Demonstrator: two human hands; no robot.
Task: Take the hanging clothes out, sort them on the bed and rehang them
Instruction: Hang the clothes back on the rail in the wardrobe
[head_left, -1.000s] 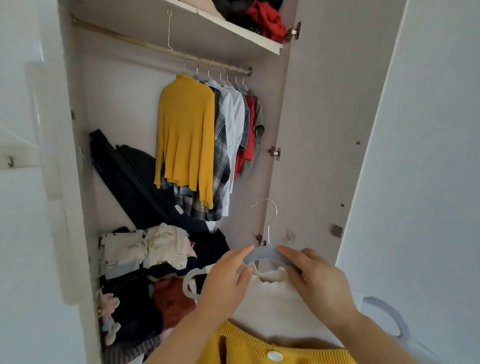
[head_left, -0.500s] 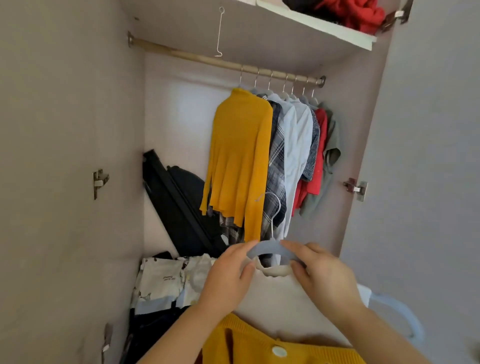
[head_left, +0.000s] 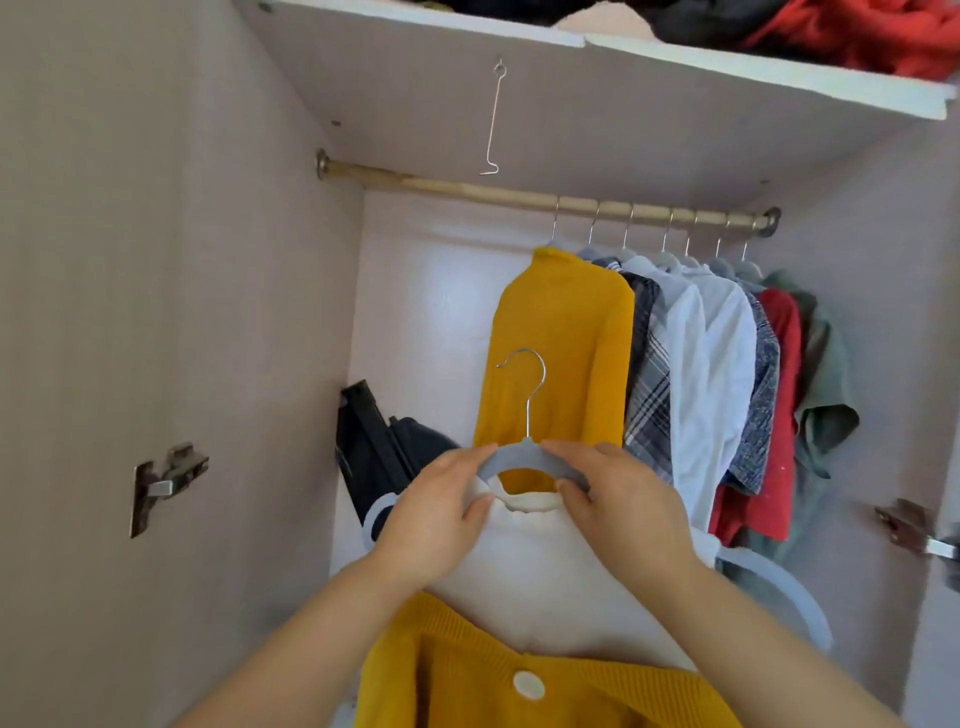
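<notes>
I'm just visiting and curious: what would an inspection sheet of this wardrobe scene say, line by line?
Surface: bed not in view; wardrobe shelf overhead.
Job's things: grey hanger carrying a white top; yellow sweater, plaid shirt, white shirt and red top hang on the rail.
Clutter: red garment on the shelf; black case leaning inside.
Hands: left hand and right hand both grip the grey hanger.
Cables: nothing seen.
Surroundings: door hinge on the side panel; wire hook under the shelf.

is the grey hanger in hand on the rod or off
Off: its hook sits free below the rod; left hand and right hand hold the hanger.
</notes>
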